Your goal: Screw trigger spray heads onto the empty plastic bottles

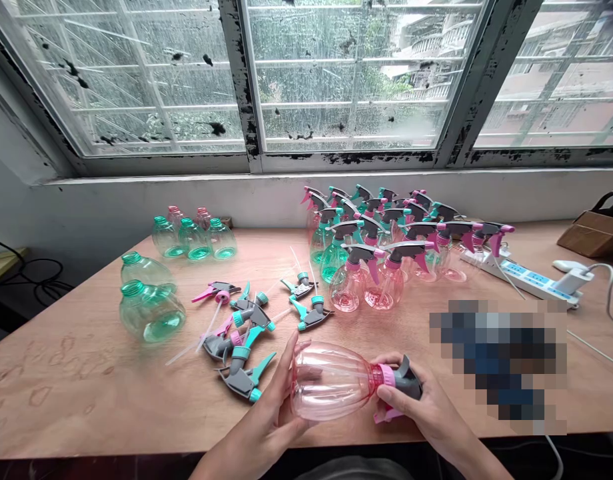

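Note:
A clear pink spray bottle lies sideways above the table's front edge, held between both hands. My left hand is closed around its base end. At the neck, my right hand grips the pink collar and the grey-and-pink trigger sprayer fitted there. Whether the collar is fully tightened cannot be seen. Left of the bottle lies a pile of loose trigger sprayers, teal-grey and pink-grey, some with thin clear tubes.
Green bottles without sprayers stand at the left, with more bottles behind. Several assembled spray bottles crowd the back centre. At the right are a power strip, a pixelated dark object and a brown box.

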A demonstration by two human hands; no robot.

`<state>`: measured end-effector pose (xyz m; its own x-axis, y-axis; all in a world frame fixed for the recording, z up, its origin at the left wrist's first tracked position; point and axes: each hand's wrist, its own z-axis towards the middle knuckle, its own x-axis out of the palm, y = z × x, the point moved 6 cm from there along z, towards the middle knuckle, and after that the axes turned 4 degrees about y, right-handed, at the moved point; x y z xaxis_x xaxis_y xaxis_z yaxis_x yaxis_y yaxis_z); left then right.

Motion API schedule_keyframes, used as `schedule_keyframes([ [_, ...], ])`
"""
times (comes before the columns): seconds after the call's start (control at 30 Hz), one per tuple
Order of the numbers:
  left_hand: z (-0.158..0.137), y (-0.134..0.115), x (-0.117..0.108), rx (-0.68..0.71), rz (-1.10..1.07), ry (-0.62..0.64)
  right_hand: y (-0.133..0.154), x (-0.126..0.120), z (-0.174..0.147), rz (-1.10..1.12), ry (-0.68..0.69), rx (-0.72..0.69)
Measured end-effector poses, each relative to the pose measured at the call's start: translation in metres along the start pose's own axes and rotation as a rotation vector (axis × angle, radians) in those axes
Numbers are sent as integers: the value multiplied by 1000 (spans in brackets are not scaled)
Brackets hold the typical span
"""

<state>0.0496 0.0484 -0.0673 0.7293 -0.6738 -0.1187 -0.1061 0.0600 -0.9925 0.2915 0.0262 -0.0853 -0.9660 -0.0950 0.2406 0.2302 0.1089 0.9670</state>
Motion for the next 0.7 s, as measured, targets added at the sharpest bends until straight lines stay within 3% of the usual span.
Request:
schedule_keyframes([
  [0.47, -1, -1, 1, -7, -8, 6, 4, 2, 0, 8, 6, -21],
  [0.7, 1, -4, 3, -90, -62, -4, 2, -1, 0, -16, -27, -13],
])
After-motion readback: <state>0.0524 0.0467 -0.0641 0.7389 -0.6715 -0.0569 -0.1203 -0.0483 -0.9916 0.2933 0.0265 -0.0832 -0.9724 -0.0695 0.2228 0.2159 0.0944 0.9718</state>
